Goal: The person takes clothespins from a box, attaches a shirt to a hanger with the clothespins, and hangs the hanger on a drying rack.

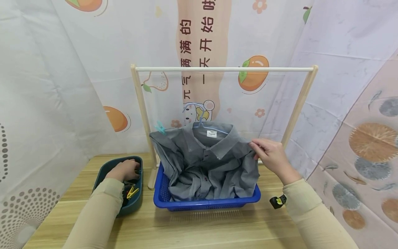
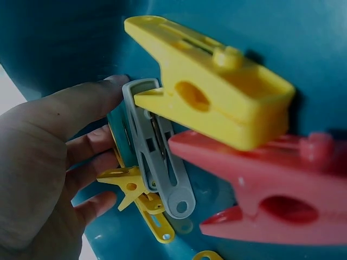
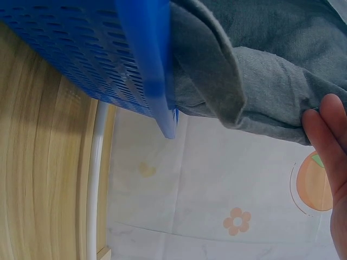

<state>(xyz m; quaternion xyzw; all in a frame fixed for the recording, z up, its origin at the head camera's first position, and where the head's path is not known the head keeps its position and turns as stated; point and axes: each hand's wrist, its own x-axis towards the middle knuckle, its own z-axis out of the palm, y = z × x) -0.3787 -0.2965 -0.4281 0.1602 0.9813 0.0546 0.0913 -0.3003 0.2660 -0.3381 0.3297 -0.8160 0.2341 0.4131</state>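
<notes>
A grey collared shirt (image 1: 199,166) hangs on a light blue hanger (image 1: 201,119), its lower part bunched in a blue perforated basket (image 1: 208,204). My right hand (image 1: 272,155) pinches the shirt's shoulder at the right; the right wrist view shows fingertips (image 3: 320,122) against the cloth. A teal clothespin (image 1: 160,127) sits on the opposite shoulder. My left hand (image 1: 125,170) reaches into a dark green bin (image 1: 132,207). In the left wrist view its thumb and fingers are spread beside a teal clip (image 2: 122,138) and a grey clip (image 2: 160,146), near yellow (image 2: 217,81) and red clips (image 2: 260,184).
A wooden rack (image 1: 141,107) with a white crossbar (image 1: 224,69) stands behind the basket. A small black item (image 1: 277,201) with a yellow label lies on the wooden table (image 1: 199,231) near the right wrist. A printed curtain (image 1: 118,52) hangs behind.
</notes>
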